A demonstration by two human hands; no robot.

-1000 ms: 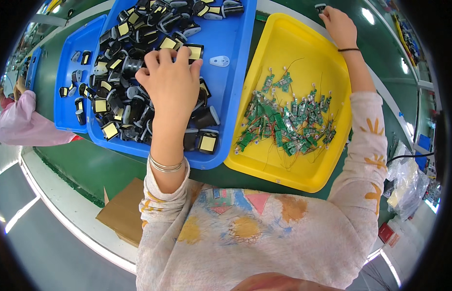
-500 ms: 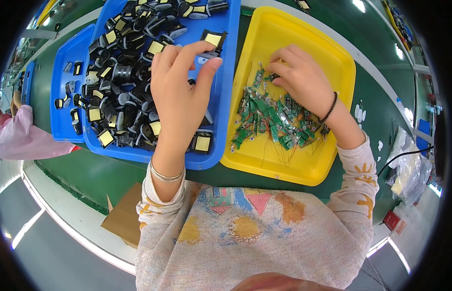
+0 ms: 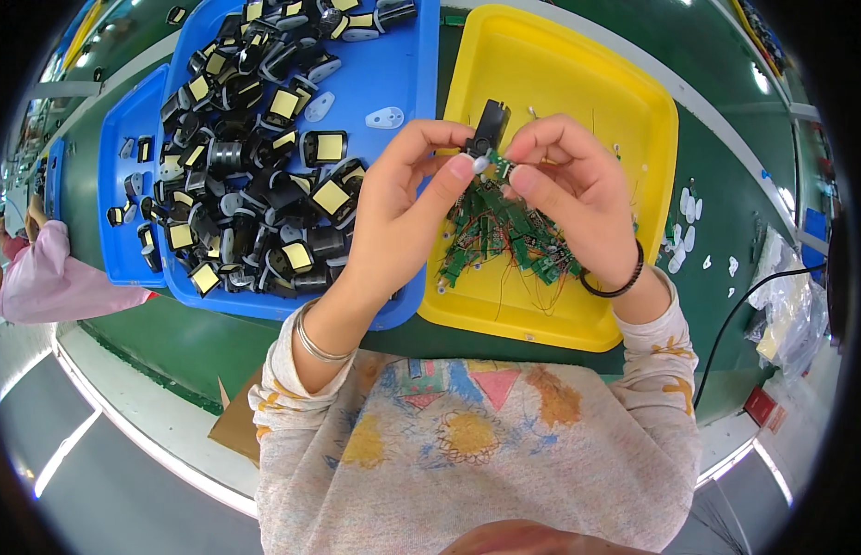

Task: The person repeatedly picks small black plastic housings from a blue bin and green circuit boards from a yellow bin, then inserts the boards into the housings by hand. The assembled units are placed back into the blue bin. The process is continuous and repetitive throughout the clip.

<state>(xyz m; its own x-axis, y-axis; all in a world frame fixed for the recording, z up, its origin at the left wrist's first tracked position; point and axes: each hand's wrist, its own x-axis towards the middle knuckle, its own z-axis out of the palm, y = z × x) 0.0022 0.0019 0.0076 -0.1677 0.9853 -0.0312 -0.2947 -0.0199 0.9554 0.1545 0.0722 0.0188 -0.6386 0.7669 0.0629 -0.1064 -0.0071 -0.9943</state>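
Observation:
Between thumb and fingers, my left hand (image 3: 403, 199) grips a black plastic housing (image 3: 491, 125), raised over the left part of the yellow tray (image 3: 560, 331). Close against its lower end, my right hand (image 3: 578, 190) pinches a small green circuit board (image 3: 502, 166). Board and housing meet or nearly meet; the exact contact is too small to tell. Beneath both hands lies a pile of green circuit boards (image 3: 504, 227) with thin wires. To the left, the large blue tray (image 3: 393, 69) carries many black housings (image 3: 227, 153) with pale yellow pads, some with grey side pieces.
A smaller blue tray (image 3: 121, 250) with a few housings adjoins the large one. White oval pieces (image 3: 689, 222) lie on the green table right of the yellow tray, near a black cable (image 3: 754, 291) and a clear plastic bag (image 3: 791, 305). Another person's pink sleeve (image 3: 61, 277) is at far left.
My left hand has moved right with the housing, from the blue tray to the yellow one. My right hand has risen from the pile with a circuit board, and both hands now meet.

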